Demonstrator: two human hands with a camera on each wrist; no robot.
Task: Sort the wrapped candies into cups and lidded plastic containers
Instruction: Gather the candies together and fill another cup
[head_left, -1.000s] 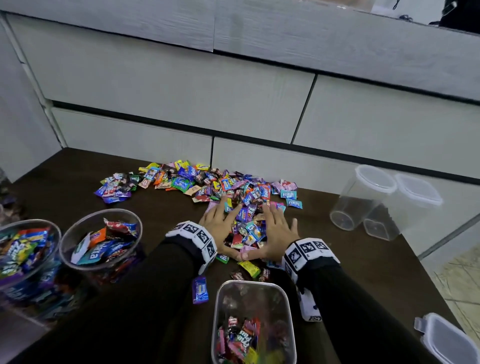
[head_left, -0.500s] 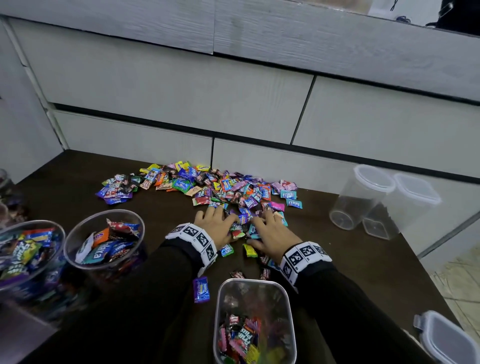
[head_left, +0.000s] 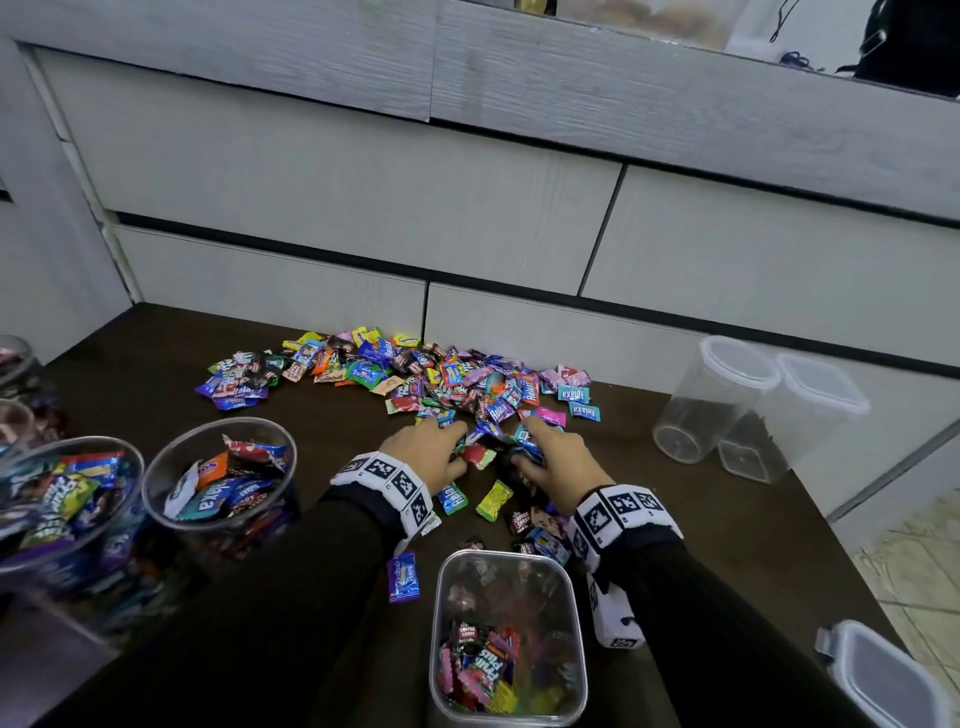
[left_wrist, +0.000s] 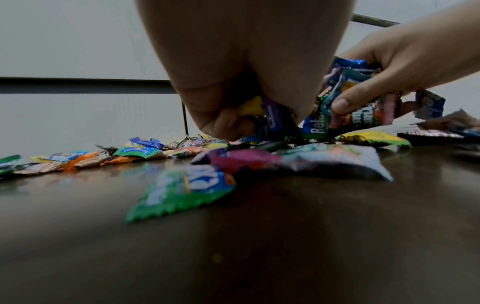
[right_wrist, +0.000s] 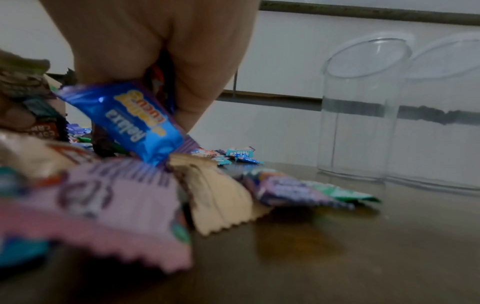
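A wide heap of wrapped candies lies on the dark table by the back wall. At its near edge my left hand and right hand face each other, fingers curled round a clump of candies between them. In the left wrist view my left hand grips several wrappers, and the right hand pinches a bundle beside it. In the right wrist view my right hand holds a blue Relaxa candy among others. An open square container, part full, stands just in front of me.
Two round cups with candies stand at the left. Two clear lidded containers stand empty at the right. Another lidded tub sits at the table's near right corner. Loose candies lie between my wrists.
My hands lay flat with spread fingers on the heap's near edge. They have since curled inward and closed round a clump of candies.
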